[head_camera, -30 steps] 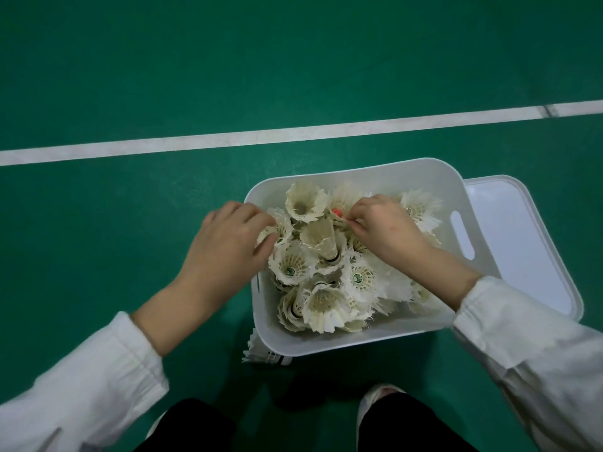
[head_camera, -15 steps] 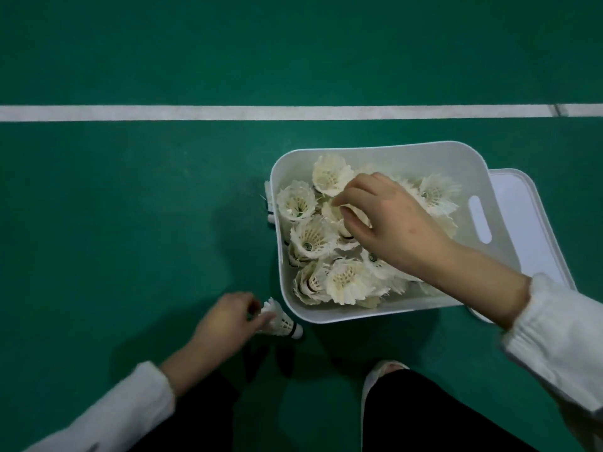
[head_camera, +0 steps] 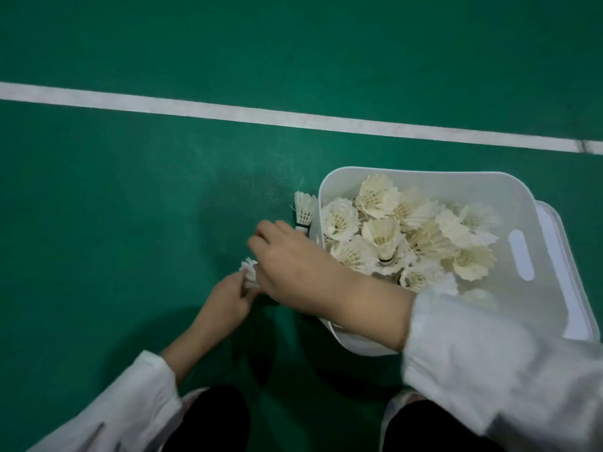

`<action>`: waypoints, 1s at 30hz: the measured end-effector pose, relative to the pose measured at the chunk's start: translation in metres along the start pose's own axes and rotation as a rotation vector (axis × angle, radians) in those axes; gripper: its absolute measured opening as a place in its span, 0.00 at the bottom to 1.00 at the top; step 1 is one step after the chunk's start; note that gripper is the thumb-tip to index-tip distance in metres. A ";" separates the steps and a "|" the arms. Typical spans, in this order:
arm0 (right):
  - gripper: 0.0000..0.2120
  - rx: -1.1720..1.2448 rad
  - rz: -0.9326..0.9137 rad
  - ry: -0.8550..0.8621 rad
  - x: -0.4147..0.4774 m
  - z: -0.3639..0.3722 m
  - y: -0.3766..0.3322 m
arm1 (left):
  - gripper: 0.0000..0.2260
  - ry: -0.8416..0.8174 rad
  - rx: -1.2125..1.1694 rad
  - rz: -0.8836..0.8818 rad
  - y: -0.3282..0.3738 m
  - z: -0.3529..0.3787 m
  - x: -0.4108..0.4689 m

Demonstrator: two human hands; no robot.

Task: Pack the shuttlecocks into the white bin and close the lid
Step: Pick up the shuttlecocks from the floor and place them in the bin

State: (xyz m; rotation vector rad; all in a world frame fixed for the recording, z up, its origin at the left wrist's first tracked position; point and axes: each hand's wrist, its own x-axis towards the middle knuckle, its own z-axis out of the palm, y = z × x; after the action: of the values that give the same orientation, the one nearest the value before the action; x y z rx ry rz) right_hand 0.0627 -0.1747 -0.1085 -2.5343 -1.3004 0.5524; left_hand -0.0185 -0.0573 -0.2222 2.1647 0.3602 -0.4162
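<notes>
The white bin [head_camera: 329,187] sits on the green floor at the right, filled with several feather shuttlecocks [head_camera: 381,233]. Its white lid [head_camera: 574,288] lies flat behind the bin's right side. One loose shuttlecock [head_camera: 305,208] lies on the floor against the bin's left wall. My left hand [head_camera: 226,300] grips another shuttlecock [head_camera: 249,272] just above the floor, left of the bin. My right hand [head_camera: 290,265] reaches out over the bin's left rim, its fingers bent down beside both of these shuttlecocks. What its fingertips touch is hidden.
A white court line [head_camera: 293,120] crosses the green floor beyond the bin. My knees in dark trousers [head_camera: 208,419] and white shoes [head_camera: 401,402] are at the bottom edge. Open floor stretches to the left.
My right hand has left the shuttlecocks in the bin and crossed over its left rim. My left hand has lifted its shuttlecock off the floor and moved up towards the right hand.
</notes>
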 end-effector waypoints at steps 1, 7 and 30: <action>0.13 -0.011 0.060 -0.046 0.013 0.004 -0.003 | 0.04 0.038 0.011 -0.007 -0.001 -0.010 0.005; 0.27 -0.070 0.609 -0.241 0.111 0.050 0.041 | 0.04 0.172 0.019 -0.004 -0.004 -0.053 0.021; 0.13 -0.196 0.379 -0.077 0.071 -0.029 0.019 | 0.03 0.330 0.253 0.220 0.020 -0.087 0.021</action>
State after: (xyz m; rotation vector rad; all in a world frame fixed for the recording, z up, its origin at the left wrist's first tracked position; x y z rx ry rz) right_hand 0.1271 -0.1291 -0.1053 -2.9751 -0.9377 0.6271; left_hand 0.0225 0.0041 -0.1681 2.4937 0.2548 0.0242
